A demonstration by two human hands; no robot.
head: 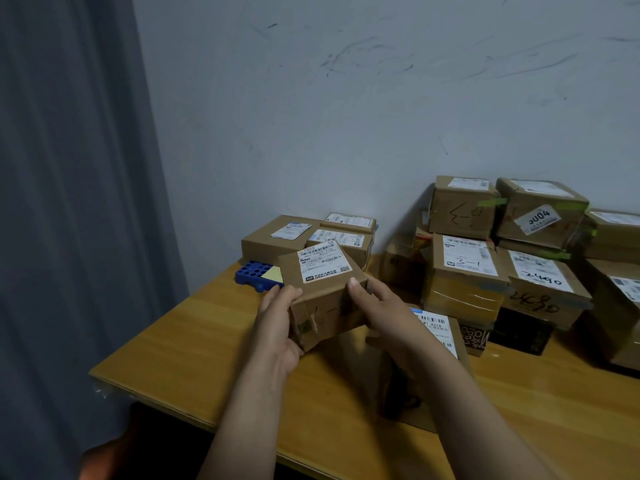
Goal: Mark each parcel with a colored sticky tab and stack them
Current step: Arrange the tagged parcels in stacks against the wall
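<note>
At the near edge of the table (194, 344) the person's arms reach in from below. Just beyond, the left hand (277, 327) and the right hand (379, 306) hold one small cardboard parcel (323, 299) above the wood, tipped so that its white shipping label (323, 261) faces up. The left hand's fingers curl round the lower left side. The right hand's thumb lies on the top edge and its fingers wrap the right face. A two-sided grip like this looks meant for turning the box to find a bare spot for a tab, or for carrying it to a pile. A small greenish patch on the near face may be a tab or only tape; I cannot tell. Under the right forearm lies a second parcel (441, 327), mostly covered by the arm, with only part of its label showing. Behind the held box sits a blue rack (250, 271) with a yellow sticky pad (273, 274) on it, probably kept close so tabs can be peeled without a long reach; the box hides its right end. Farther back a low group of parcels (266, 237) stands against the wall (346, 116). To the right a taller stack (464, 268) rises in layers, and a few of its boxes show green tabs (491, 202), so these are likely done. That stack runs out of frame at the right, and its lowest dark boxes are too dim to read.
</note>
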